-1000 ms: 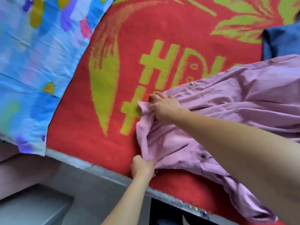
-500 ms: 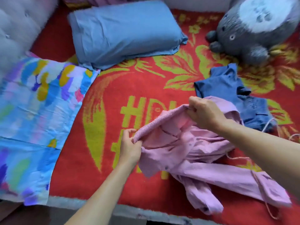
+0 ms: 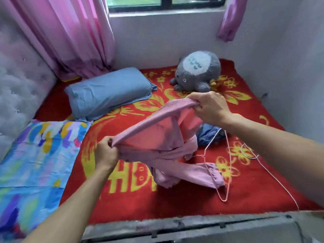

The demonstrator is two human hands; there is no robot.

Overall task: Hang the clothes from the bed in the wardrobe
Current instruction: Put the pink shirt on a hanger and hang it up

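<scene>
While left hand and right hand grip it, shirt seemingly touches bed.

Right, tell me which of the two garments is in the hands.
The pink garment, its edge gripped by the left hand and right hand. The blue denim garment lies crumpled behind it, untouched.

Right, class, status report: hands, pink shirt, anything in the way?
Left hand and right hand both grip the shirt. Shirt lifted, sleeve resting on the bed. Hanger lies by the sleeve, not yet in.
</scene>
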